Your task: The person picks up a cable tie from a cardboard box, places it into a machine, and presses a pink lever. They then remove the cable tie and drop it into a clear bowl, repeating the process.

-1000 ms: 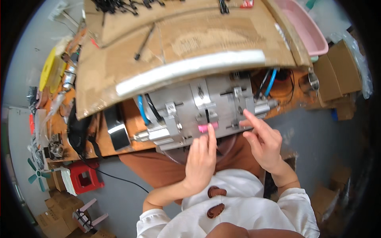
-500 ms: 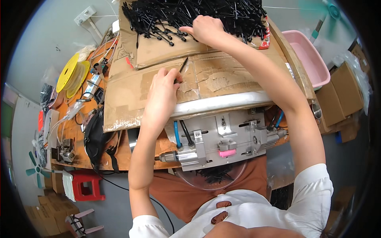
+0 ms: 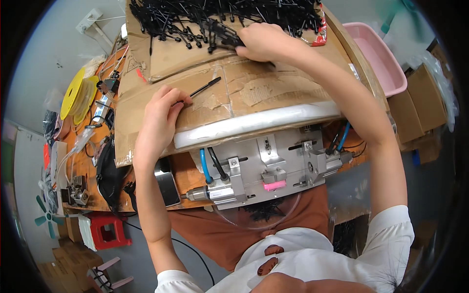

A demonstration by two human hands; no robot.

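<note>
Atop the cardboard (image 3: 288, 88), the left hand (image 3: 162, 110) pinched a black rod (image 3: 207, 86) by one end, leaving the other free; beside the rod pile (image 3: 176, 19), the right hand (image 3: 264, 41) curled, its grip too hidden to judge.

Your orange-brown bench (image 3: 189, 172) carries a metal fixture (image 3: 253, 165) at its near edge, a cardboard sheet (image 3: 273, 88) beyond, and on your left a black pouch (image 3: 111, 178) and, farther, a yellow spool (image 3: 73, 96).
</note>
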